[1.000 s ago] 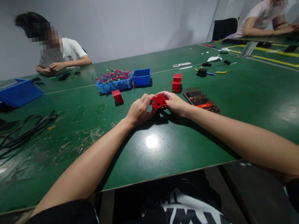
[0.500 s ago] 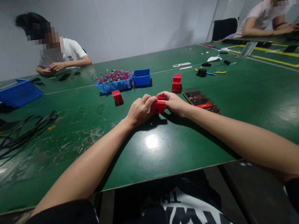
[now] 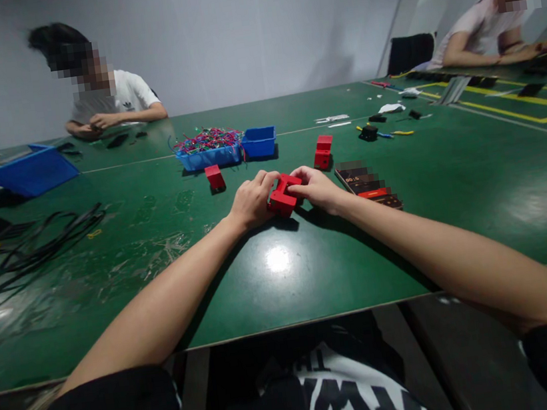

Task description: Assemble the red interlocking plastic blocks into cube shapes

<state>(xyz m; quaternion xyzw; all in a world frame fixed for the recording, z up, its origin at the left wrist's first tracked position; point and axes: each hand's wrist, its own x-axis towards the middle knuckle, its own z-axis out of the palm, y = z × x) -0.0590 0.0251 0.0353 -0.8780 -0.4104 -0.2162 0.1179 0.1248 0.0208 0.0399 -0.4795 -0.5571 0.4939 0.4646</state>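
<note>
Red block (image 3: 283,198) sits between left hand (image 3: 253,199) and right hand (image 3: 319,189), fingers of both clamped on its sides, just above the table (image 3: 244,289). Hands angled inward at block, forearms reaching forward.

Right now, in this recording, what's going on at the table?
The left hand and the right hand hold a red part between them, above the green table. Two more red pieces lie beyond: one farther left, one near the dark device with a lit display. Across the table, a person in a white shirt sits with hands together.
</note>
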